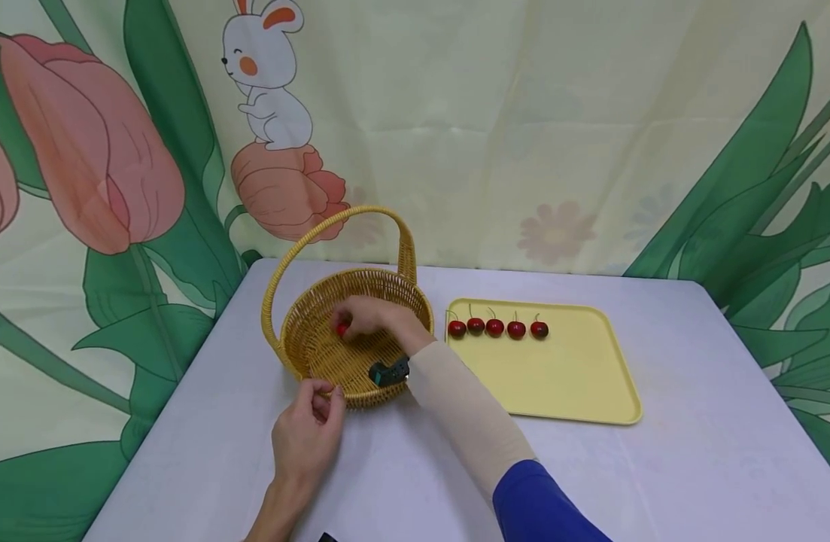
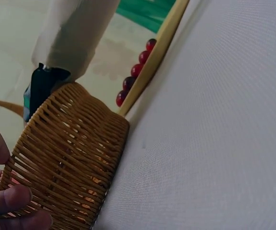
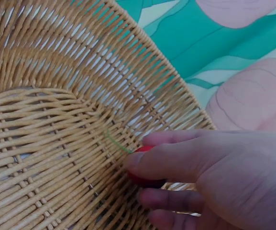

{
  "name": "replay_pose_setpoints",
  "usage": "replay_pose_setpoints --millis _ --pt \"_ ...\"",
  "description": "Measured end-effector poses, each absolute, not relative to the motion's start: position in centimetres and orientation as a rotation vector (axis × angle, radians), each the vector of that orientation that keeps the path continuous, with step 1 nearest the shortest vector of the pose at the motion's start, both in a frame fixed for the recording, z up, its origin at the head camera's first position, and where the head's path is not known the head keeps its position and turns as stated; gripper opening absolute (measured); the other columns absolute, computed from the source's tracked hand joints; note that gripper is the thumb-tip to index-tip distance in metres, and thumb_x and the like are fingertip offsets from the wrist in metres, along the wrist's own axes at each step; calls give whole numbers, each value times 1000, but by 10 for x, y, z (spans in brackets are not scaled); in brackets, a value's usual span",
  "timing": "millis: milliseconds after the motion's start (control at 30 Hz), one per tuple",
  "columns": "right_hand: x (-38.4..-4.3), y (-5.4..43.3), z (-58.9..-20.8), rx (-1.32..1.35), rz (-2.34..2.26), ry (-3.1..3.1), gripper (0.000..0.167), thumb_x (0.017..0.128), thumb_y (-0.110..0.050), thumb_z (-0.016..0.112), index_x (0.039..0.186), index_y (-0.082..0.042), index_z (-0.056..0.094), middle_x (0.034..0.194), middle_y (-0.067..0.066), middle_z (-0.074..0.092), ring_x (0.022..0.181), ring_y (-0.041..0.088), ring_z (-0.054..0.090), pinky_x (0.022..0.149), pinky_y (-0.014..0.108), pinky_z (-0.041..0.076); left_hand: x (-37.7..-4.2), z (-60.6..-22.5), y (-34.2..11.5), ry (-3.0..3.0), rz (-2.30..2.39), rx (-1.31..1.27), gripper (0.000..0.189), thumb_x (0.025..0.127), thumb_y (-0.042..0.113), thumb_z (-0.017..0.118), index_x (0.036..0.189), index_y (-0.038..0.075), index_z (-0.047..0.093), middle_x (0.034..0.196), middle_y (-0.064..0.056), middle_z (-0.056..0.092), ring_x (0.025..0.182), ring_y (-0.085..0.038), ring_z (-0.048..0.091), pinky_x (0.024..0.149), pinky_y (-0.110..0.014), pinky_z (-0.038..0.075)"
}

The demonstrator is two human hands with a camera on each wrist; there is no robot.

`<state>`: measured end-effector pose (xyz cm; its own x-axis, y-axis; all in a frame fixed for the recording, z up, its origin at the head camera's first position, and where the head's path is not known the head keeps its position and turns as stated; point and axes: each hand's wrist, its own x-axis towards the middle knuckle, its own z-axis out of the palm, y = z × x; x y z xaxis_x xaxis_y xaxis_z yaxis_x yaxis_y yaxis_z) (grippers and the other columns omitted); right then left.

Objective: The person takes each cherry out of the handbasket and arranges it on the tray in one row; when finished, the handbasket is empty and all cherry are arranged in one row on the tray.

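Observation:
Inside the wicker basket (image 1: 333,361), my right hand (image 1: 363,315) pinches a red cherry (image 3: 146,179) between thumb and fingers. The cherry's green stem points away from the fingertips, over the woven bottom, in the right wrist view. My left hand (image 1: 309,425) holds the basket's near rim, with fingertips (image 2: 18,196) against the outer wall in the left wrist view. A tall arched handle (image 1: 274,290) rises over the basket. Several dark red cherries (image 1: 494,327) with stems lie in a row on the yellow tray (image 1: 557,376), right of the basket.
A white cloth (image 1: 692,391) covers the table. Behind it hangs a curtain (image 1: 469,150) printed with tulips, leaves and a rabbit. My right forearm crosses the basket's near right rim, and a black wrist device (image 1: 390,373) hangs over the basket's inside.

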<state>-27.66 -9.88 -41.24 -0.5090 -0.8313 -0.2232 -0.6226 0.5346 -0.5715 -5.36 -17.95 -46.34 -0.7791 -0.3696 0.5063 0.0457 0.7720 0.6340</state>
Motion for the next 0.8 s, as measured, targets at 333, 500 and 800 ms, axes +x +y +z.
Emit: replay_pose_setpoints --millis 333,500,800 --pt "-269 -97 -398 -1195 -596 2355 35 95 -15 68 130 -10 62 121 3 65 108 12 60 92 26 50 -54 -464 -179 -2324 -841 232 8 88 13 71 89 12 63 57 9 53 51 1 42 49 -21 38" --pt "-262 -90 -387 -1228 -572 2373 42 95 -15 67 136 -8 60 129 5 64 114 14 60 97 27 49 -54 -465 -179 -2318 -833 223 8 88 14 71 89 12 63 57 10 53 51 2 42 49 -20 37" --pt "-250 -65 -378 -1342 -635 2442 36 94 -14 66 129 -5 63 129 8 62 110 17 57 94 29 49 -54 -465 -181 -2305 -841 219 8 87 13 71 90 12 63 57 11 52 50 2 42 49 -18 36"
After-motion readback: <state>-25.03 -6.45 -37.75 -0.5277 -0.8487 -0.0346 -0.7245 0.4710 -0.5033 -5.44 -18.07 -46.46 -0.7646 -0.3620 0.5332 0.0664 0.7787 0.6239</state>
